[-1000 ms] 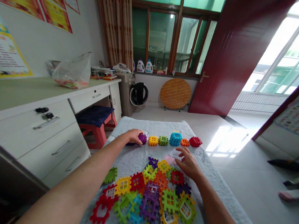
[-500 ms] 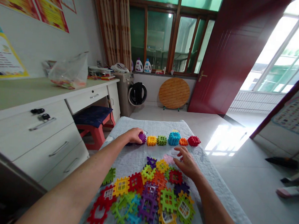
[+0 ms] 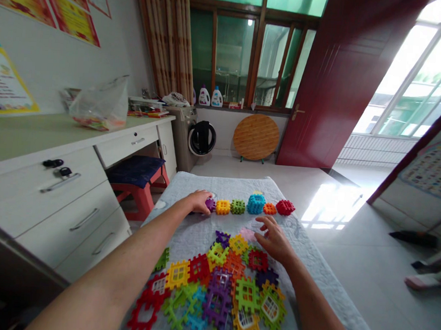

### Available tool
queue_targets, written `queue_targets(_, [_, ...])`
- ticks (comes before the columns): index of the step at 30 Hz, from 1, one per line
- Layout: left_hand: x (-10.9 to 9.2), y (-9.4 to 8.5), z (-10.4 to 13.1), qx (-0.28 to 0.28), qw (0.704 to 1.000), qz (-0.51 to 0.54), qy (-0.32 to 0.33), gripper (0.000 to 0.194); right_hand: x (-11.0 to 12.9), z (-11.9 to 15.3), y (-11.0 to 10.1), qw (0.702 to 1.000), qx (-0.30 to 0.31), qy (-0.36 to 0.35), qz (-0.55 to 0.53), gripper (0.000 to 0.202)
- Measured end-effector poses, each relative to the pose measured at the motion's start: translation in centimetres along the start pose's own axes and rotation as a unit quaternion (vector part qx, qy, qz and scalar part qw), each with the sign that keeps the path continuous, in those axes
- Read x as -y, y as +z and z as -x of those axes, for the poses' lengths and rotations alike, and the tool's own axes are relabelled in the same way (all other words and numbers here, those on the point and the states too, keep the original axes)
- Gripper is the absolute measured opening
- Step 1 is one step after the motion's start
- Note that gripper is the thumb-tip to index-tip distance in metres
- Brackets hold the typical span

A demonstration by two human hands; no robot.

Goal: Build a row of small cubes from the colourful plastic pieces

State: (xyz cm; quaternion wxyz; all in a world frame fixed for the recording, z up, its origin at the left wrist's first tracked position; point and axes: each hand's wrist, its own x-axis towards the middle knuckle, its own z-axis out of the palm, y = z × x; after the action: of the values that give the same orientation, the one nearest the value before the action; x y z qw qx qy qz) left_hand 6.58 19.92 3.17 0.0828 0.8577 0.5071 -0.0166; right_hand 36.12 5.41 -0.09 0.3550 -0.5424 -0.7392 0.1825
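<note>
My left hand is closed round a purple block at the left end of a row on the cloth-covered table. To its right stand a yellow block, a green block, a larger blue block, an orange block and a red block. My right hand hovers below the blue and orange blocks, fingers apart and holding nothing. Nearer me lies a pile of flat, notched plastic pieces in many colours.
On the left are a white desk with a plastic bag and a red stool with a dark top. A washing machine and a round wooden board stand beyond the table. A broom is at right.
The view has shifted very slightly. Both hands keep nearly the same places, the left still at the purple block.
</note>
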Motion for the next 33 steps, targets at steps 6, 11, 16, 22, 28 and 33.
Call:
queue_targets(6, [0.0, 0.3, 0.0, -0.004, 1.0, 0.004, 0.001, 0.049, -0.1, 0.0, 0.1, 1.0, -0.008, -0.004, -0.004, 0.035])
queue_targets(11, [0.7, 0.2, 0.0, -0.013, 1.0, 0.012, 0.001, 0.053, -0.3, 0.0, 0.1, 1.0, -0.001, -0.003, -0.002, 0.035])
queue_targets(16, [1.3, 0.2, -0.2, -0.013, 1.0, 0.019, -0.009, 0.06, -0.3, 0.0, 0.1, 1.0, -0.007, -0.008, -0.003, 0.036])
queue_targets(22, [1.2, 0.6, 0.0, -0.002, 1.0, 0.022, -0.016, 0.059, -0.3, 0.0, 0.0, 1.0, -0.004, -0.008, -0.002, 0.035])
queue_targets(28, [0.8, 0.4, 0.3, -0.006, 1.0, 0.023, -0.016, 0.073, -0.5, 0.0, 0.0, 1.0, -0.005, -0.01, -0.004, 0.036])
queue_targets(33, [0.8, -0.7, 1.0, -0.027, 0.999, 0.025, -0.024, 0.079, -0.4, -0.1, 0.0, 1.0, -0.016, -0.003, -0.01, 0.035])
